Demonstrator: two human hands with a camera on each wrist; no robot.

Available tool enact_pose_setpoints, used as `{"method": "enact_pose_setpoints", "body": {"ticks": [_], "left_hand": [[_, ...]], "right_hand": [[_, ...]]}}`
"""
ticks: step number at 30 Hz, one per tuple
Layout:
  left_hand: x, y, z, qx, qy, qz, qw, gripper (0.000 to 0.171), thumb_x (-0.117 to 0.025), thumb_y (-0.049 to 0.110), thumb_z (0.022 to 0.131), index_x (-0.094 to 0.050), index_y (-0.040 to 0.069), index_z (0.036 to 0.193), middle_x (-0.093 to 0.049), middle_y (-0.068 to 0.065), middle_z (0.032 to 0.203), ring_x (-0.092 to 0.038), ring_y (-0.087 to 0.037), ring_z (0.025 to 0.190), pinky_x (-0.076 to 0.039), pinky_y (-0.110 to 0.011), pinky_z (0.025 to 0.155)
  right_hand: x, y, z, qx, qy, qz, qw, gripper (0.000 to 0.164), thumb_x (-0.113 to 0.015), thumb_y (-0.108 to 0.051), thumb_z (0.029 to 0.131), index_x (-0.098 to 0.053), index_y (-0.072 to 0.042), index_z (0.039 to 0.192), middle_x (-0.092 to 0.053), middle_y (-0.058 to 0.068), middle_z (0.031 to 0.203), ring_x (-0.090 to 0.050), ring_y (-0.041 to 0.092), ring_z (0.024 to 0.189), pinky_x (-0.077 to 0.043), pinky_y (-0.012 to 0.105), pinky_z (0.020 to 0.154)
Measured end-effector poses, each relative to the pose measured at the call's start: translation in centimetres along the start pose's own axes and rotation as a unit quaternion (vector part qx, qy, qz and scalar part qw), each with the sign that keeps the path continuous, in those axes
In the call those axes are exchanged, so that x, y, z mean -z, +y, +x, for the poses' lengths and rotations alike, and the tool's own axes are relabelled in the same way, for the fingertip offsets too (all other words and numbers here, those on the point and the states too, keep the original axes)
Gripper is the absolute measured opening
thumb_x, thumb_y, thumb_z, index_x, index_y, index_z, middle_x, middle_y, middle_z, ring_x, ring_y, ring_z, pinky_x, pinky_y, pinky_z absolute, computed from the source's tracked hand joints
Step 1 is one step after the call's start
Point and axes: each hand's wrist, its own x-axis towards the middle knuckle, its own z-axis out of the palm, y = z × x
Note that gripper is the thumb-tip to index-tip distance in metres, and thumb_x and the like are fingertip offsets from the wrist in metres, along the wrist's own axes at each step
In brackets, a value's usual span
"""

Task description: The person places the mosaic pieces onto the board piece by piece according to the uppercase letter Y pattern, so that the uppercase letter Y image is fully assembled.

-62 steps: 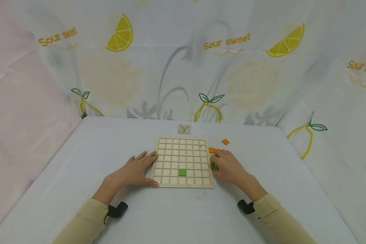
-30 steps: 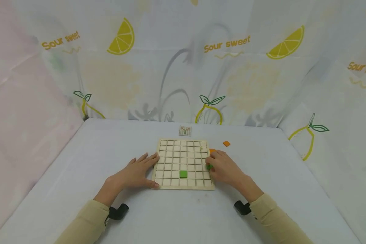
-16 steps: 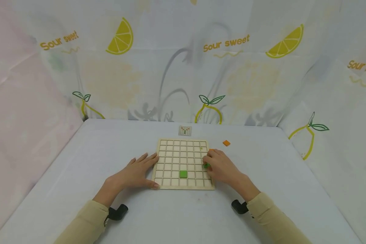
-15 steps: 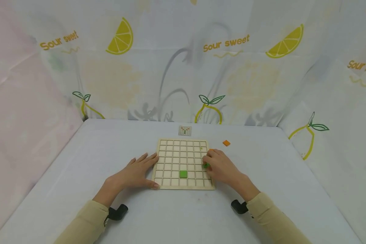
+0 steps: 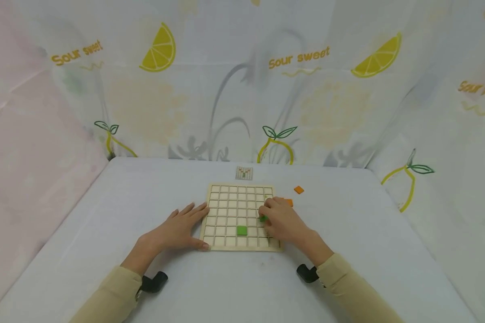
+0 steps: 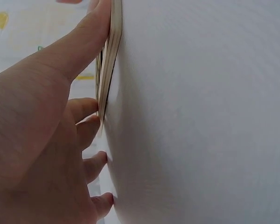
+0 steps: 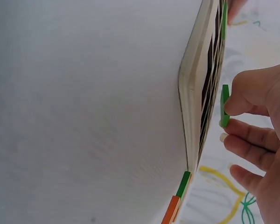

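Observation:
A wooden grid board (image 5: 226,247) lies flat on the white table. One green square tile (image 5: 241,230) sits in a cell near its front. On the board's left edge rests my left hand (image 5: 179,226), fingers spread, the thumb at the front corner; its wrist view shows thumb and fingertips (image 6: 87,132) against the side. My right hand (image 5: 284,220) is over the right part of the board and pinches a second green tile (image 7: 225,105) between thumb and fingers. The right wrist view shows that tile raised above the board's surface.
Behind the board lies a small card printed with a coloured grid pattern (image 5: 244,173). Right of the board are orange tiles (image 5: 289,202), partly hidden by my right hand, and a separate orange tile (image 5: 299,189). Another green tile (image 7: 183,184) shows beside the board in the right wrist view.
My right hand has moved left from beside the board to above its right columns, carrying the green tile. More of the orange tiles shows behind it. The left hand stays in place.

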Motion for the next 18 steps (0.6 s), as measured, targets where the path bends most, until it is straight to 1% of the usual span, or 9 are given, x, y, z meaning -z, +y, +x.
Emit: {"method": "enact_pose_setpoints", "body": {"ticks": [3,6,12,18], "left_hand": [[0.02,0.06,-0.16,0.003,-0.001,0.004,1.0,0.11,-0.074,0.067,0.074,-0.027,0.013,0.158,-0.021,-0.004,0.167,-0.014,-0.041,0.154,-0.013,-0.07,0.118],[0.08,0.12,-0.25,0.003,-0.001,0.004,1.0,0.11,-0.074,0.066,0.074,-0.027,0.013,0.158,-0.021,-0.005,0.167,-0.014,-0.041,0.154,-0.013,-0.07,0.118],[0.03,0.14,-0.2,-0.003,0.001,0.002,1.0,0.11,-0.075,0.065,0.075,-0.027,0.012,0.158,-0.022,-0.006,0.167,-0.014,-0.042,0.153,-0.014,-0.071,0.117],[0.08,0.13,-0.07,-0.007,0.003,-0.001,1.0,0.11,-0.075,0.065,0.075,-0.027,0.012,0.158,-0.021,-0.006,0.167,-0.014,-0.042,0.154,-0.013,-0.071,0.117]], "right_hand": [[-0.18,-0.32,0.13,-0.013,-0.012,0.013,1.0,0.022,-0.065,0.0,0.077,-0.068,-0.015,0.093,-0.056,-0.003,0.089,-0.046,0.016,0.085,-0.043,0.031,0.08],[-0.36,-0.52,0.17,-0.024,-0.011,0.027,0.999,0.022,-0.065,0.0,0.078,-0.069,-0.016,0.092,-0.058,-0.003,0.091,-0.047,0.015,0.085,-0.044,0.03,0.081],[-0.45,-0.56,0.21,-0.026,-0.005,0.035,0.999,0.02,-0.067,0.0,0.079,-0.068,-0.017,0.089,-0.058,-0.003,0.09,-0.048,0.014,0.083,-0.044,0.029,0.077],[-0.29,-0.7,0.54,-0.027,-0.01,0.053,0.998,0.02,-0.065,0.001,0.08,-0.068,-0.016,0.09,-0.059,-0.003,0.09,-0.047,0.013,0.082,-0.043,0.027,0.075]]}}
